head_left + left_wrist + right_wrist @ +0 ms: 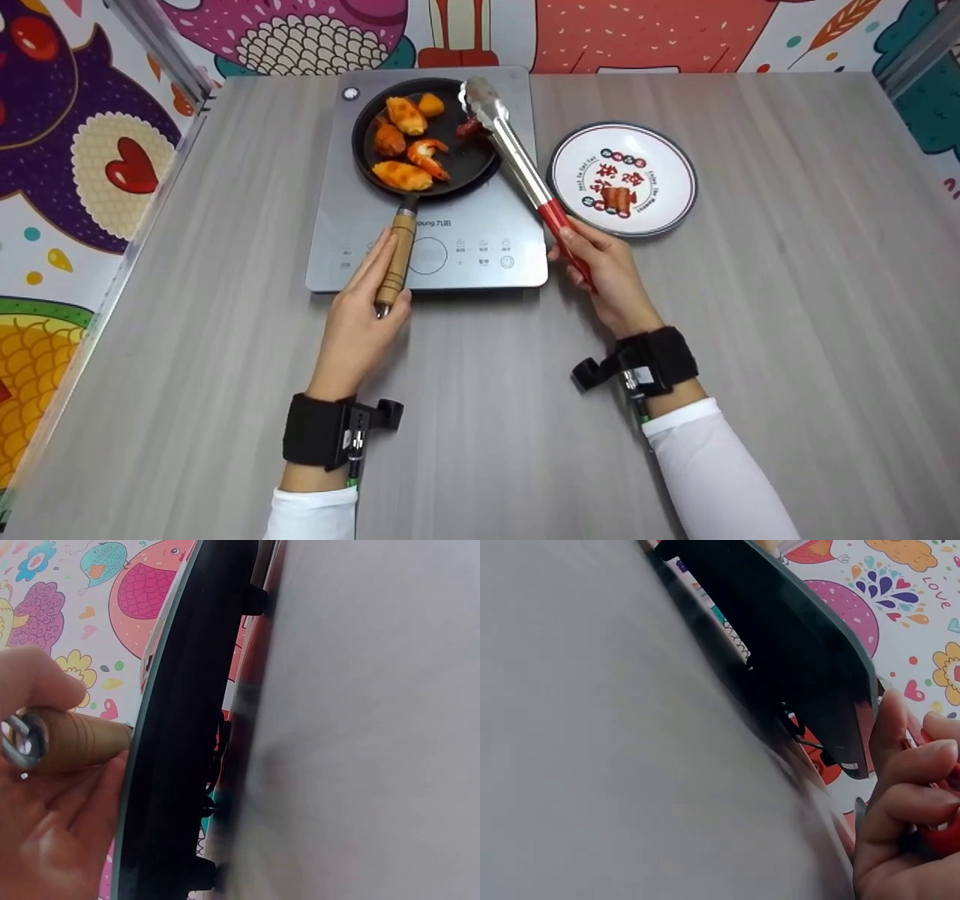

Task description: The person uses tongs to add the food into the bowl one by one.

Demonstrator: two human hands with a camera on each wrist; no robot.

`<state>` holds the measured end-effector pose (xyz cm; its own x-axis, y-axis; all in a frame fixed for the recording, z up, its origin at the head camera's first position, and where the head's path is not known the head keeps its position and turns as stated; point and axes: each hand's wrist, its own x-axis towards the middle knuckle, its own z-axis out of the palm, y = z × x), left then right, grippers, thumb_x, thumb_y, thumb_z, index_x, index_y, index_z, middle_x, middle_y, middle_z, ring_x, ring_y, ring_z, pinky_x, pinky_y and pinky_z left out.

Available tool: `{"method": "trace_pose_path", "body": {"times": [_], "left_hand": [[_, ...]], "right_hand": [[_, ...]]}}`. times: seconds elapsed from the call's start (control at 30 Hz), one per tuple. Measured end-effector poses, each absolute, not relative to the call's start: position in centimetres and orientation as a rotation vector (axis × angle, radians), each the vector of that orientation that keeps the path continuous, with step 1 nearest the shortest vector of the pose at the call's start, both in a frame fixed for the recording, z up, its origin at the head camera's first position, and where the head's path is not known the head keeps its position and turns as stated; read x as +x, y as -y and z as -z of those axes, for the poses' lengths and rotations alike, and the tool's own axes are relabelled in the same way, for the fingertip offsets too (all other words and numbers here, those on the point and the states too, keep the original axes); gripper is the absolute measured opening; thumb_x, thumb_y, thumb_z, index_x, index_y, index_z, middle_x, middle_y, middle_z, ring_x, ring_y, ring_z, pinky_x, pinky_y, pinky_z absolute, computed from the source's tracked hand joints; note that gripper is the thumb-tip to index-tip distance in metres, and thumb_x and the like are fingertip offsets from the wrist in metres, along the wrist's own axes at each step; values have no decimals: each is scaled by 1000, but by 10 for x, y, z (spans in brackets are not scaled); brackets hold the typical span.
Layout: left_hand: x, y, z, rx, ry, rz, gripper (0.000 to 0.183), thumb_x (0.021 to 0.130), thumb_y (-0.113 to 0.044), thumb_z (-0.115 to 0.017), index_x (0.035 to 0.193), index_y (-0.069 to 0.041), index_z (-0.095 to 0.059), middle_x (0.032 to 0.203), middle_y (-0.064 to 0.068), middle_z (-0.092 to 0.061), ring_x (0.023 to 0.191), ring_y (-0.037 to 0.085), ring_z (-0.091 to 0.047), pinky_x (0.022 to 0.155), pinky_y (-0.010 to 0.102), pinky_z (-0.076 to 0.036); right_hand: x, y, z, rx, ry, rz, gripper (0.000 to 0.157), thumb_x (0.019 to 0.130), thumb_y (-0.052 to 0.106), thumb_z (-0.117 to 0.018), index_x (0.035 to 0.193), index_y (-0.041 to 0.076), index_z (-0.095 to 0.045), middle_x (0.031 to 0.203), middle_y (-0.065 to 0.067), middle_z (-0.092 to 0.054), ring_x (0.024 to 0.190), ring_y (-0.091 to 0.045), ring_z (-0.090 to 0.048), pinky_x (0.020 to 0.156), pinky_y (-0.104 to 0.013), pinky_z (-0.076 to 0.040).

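Note:
My left hand grips the wooden handle of a small black frying pan, thumb on one side and fingers along the other. In the pan lie a shrimp and several orange-brown food pieces. With my right hand I hold metal tongs by their red grips. The tongs' scalloped tips reach over the pan's right side, at a dark red food piece; whether they pinch it I cannot tell. In the right wrist view, curled fingers wrap the red grips.
Under the pan is a silver induction cooktop with touch controls at its front. A round white plate with a dark rim and printed red design lies to its right on the grey wood-grain table. Cartoon-patterned panels border the table.

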<state>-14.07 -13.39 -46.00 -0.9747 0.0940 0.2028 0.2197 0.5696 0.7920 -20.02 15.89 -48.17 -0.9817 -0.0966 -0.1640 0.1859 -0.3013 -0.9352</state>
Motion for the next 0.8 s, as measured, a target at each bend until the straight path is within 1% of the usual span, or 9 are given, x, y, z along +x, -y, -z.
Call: {"method": "trace_pose_path", "body": {"times": [0.13, 0.27, 0.43, 0.6, 0.8], "left_hand": [[-140, 134, 461, -262, 2660, 1372, 68, 83, -12, -58, 140, -28, -27, 146, -11, -21, 128, 10, -24, 100, 30, -31], [-141, 134, 461, -265, 2652, 1375, 67, 83, -12, -58, 140, -27, -27, 146, -11, -21, 128, 10, -26, 98, 29, -34], [-140, 135, 461, -265, 2649, 1361, 66, 83, -12, -58, 140, -26, -28, 146, -10, -22, 127, 11, -27, 98, 30, -34], [-140, 134, 462, -258, 2657, 1367, 66, 83, -13, -58, 140, -26, -28, 146, -10, -21, 127, 12, -28, 98, 30, -34], [-141, 134, 460, -258, 2655, 1360, 67, 82, -13, -58, 140, -27, -28, 146, -10, -22, 127, 11, -28, 98, 29, -34]], "right_hand": [[-208, -157, 482, 97, -1760, 2397, 44, 83, 20, -62, 124, 7, -54, 73, -10, -61, 44, -8, -40, 36, -16, -28], [-214, -157, 479, 85, -1894, 2341, 43, 83, 23, -63, 123, 10, -56, 72, -11, -62, 45, -9, -40, 37, -17, -28], [-220, -154, 474, 44, -2069, 2261, 42, 82, 25, -64, 121, 11, -58, 71, -14, -62, 45, -10, -40, 37, -18, -29], [-223, -149, 464, 13, -2174, 2177, 38, 84, 21, -61, 120, 9, -58, 69, -14, -62, 44, -11, -39, 38, -18, -31], [-220, -140, 437, -26, -2272, 2065, 37, 86, 15, -59, 122, 5, -56, 70, -19, -63, 40, -10, -38, 36, -18, -30]]}}
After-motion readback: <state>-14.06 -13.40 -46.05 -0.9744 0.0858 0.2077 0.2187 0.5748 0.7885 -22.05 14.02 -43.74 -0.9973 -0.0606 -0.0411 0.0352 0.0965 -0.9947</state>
